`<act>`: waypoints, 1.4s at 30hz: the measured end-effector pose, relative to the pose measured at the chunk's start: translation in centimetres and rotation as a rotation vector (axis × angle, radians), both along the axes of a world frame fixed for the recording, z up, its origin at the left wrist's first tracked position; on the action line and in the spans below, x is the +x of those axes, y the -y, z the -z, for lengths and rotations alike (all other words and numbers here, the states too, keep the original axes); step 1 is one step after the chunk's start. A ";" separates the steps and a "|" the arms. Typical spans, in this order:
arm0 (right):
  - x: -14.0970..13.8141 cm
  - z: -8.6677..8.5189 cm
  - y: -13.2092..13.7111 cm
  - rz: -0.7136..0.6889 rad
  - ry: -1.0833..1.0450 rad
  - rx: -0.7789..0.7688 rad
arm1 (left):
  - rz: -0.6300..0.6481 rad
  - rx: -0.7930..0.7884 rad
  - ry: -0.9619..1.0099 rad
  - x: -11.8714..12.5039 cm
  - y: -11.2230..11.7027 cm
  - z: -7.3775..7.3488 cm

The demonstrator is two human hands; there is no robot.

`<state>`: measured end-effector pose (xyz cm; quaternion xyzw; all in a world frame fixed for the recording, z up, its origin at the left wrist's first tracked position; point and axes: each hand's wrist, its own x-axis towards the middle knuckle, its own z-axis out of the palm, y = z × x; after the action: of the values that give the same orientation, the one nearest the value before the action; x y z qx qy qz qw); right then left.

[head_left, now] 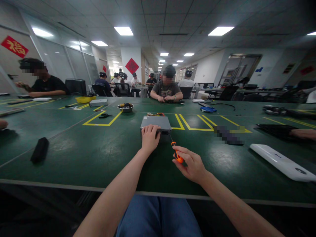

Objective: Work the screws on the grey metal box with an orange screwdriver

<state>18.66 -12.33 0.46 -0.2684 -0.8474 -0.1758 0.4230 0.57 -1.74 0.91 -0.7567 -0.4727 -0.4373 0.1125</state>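
Left hand (150,139), fingers spread and gripping nothing, rests on a grey metal box (155,121), apparently steadying it on the green workbench (74,154); right hand (191,166) curls around an orange screwdriver (177,154), its tip held near the box's corner.

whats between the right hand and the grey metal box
In the head view, an orange-handled screwdriver held in the right hand, its thin dark shaft reaching toward the grey metal box.
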 end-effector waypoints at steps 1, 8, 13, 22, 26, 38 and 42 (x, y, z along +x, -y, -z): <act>0.0 0.0 0.0 -0.010 0.011 -0.021 | 0.000 -0.001 -0.001 0.0 0.0 0.0; -0.5 -0.6 0.2 0.030 0.064 0.017 | -0.002 -0.005 -0.005 -0.1 0.0 0.0; -0.2 -0.2 -0.1 0.018 0.001 0.024 | 0.005 0.002 -0.010 -0.1 0.0 0.0; -0.3 -0.4 0.1 0.043 0.044 0.043 | -0.013 -0.015 -0.015 0.0 0.0 0.0; -0.1 0.1 -0.2 0.054 0.001 0.054 | -0.010 -0.008 -0.013 0.0 0.0 0.0; -0.1 -0.4 0.1 0.102 0.005 0.117 | -0.003 -0.010 -0.012 -0.1 -0.1 0.1; -0.1 -0.2 0.0 0.137 0.016 0.200 | 0.004 -0.008 -0.007 -0.1 -0.1 0.1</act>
<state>18.60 -12.29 0.69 -0.2807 -0.8086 -0.2899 0.4281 0.44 -1.66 0.82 -0.7595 -0.4727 -0.4331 0.1102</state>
